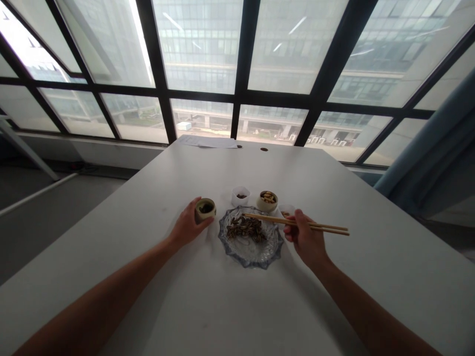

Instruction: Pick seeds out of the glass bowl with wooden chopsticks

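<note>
My left hand (189, 222) is wrapped round a small beige cup (206, 215) with something dark inside, left of a clear glass plate (252, 260). A pile of striped sunflower seeds (247, 228) lies on the plate. In my right hand (308, 242) is a pair of chopsticks (330, 227), held nearly level. Their tips reach left over the seeds; whether they pinch anything is too small to tell. Behind the plate stands a second beige cup (266, 203) holding yellowish pieces.
A small white cup (241, 199) with a few dark bits stands behind the plate. Another whitish cup (286, 209) is partly hidden by my right hand and the chopsticks. Paper sheets (208, 142) lie at the white table's (237, 311) far edge, before large windows.
</note>
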### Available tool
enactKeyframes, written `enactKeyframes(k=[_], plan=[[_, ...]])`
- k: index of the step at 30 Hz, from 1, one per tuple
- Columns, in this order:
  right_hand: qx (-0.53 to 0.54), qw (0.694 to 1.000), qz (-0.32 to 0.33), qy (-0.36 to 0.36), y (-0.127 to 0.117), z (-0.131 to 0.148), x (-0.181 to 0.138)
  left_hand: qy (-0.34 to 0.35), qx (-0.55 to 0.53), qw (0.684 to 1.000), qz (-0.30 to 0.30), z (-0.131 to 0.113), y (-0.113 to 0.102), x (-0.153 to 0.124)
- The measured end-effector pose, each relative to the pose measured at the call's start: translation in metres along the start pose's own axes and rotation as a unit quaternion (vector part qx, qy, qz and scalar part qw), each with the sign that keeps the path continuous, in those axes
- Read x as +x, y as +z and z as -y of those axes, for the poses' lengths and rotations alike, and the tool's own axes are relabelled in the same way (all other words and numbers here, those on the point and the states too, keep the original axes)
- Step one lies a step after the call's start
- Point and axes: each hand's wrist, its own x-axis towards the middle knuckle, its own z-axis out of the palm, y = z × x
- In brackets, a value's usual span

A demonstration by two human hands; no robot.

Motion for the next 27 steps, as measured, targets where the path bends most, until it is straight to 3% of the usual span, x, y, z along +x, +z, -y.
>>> enactKeyframes(k=[5, 13, 15, 17, 18, 21, 23, 27], plan=[[0.09, 0.992, -0.039, 0.076, -0.004, -0.005, 0.005, 0.007, -0.006, 1.0, -0.002, 0.001, 0.0, 0.0], [0.091, 0.991, -0.05, 0.081, 0.003, -0.005, 0.001, 0.009, -0.002, 1.0, 0.003, 0.0, -0.001, 0.0], [0.037, 0.998, -0.047, 0.015, 0.001, -0.002, -0.003, 0.011, -0.001, 1.0, -0.002, 0.001, 0.0, 0.0], [-0.074, 0.991, -0.015, -0.115, -0.004, 0.0, -0.009, 0.008, 0.002, 1.0, -0.008, 0.001, 0.0, -0.001], [-0.139, 0.971, 0.017, -0.194, -0.007, 0.001, -0.012, 0.004, 0.004, 1.0, -0.01, 0.001, 0.001, -0.001], [-0.285, 0.868, 0.128, -0.385, -0.016, 0.003, -0.018, -0.006, 0.014, 1.0, -0.011, 0.001, 0.002, -0.001], [-0.32, 0.828, 0.153, -0.434, -0.018, 0.002, -0.02, -0.011, 0.02, 1.0, -0.01, 0.001, 0.002, -0.001], [-0.331, 0.827, 0.149, -0.429, -0.018, 0.001, -0.02, -0.014, 0.024, 1.0, -0.012, 0.0, 0.0, 0.0]])
